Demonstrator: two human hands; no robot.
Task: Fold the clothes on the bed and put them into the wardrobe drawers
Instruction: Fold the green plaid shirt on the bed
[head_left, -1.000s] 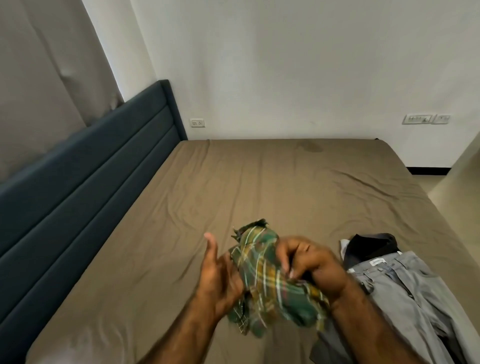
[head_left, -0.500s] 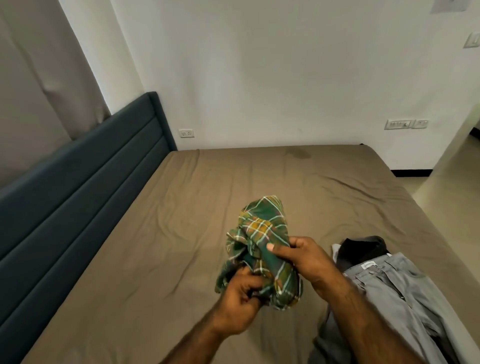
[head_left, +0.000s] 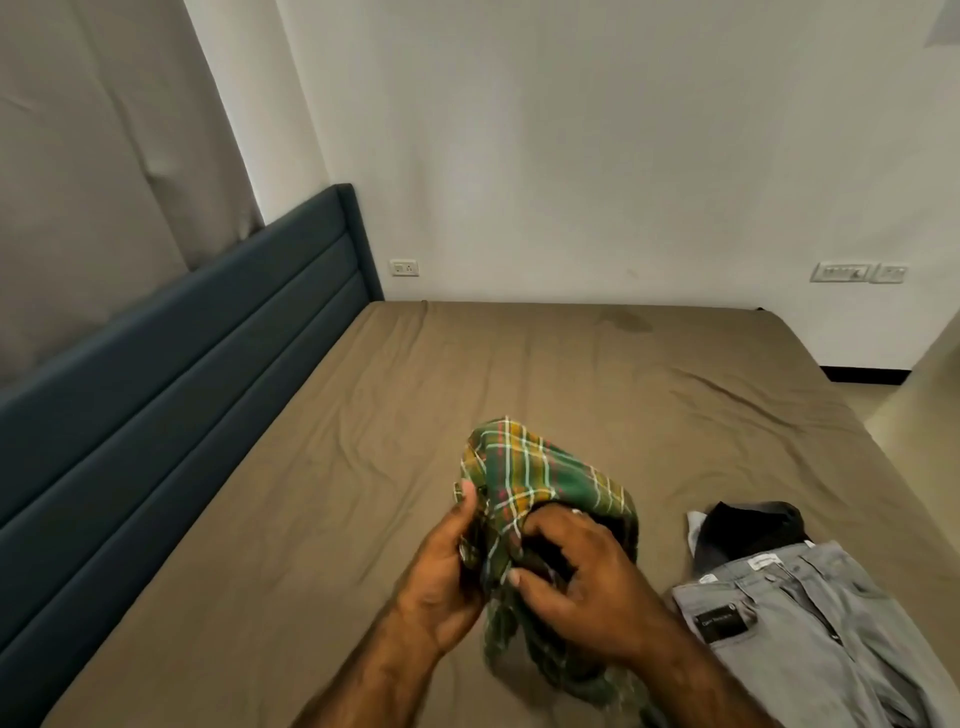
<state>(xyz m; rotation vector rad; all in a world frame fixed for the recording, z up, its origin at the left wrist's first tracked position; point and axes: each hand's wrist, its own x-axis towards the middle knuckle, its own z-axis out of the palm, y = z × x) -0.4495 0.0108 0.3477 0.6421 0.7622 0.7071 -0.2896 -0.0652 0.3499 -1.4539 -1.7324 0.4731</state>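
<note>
Here, both hands clutch a crumpled green-and-yellow plaid cotton garment (head_left: 524, 478) above the wrinkled brown bed sheet (head_left: 322, 493).
The left hand (head_left: 441, 577) and right hand (head_left: 587, 587) grip it close together; the grey denim jeans (head_left: 810, 639) nearby carry a black patch, its writing unreadable.

A dark blue padded headboard (head_left: 182, 332) runs along the left, with a grey curtain (head_left: 104, 135) hanging above it. The white wall (head_left: 571, 145) behind carries a small socket (head_left: 404, 267) near the headboard's end and a switch panel (head_left: 858, 272) farther right. Pale floor (head_left: 914, 400) shows at the right edge.
</note>
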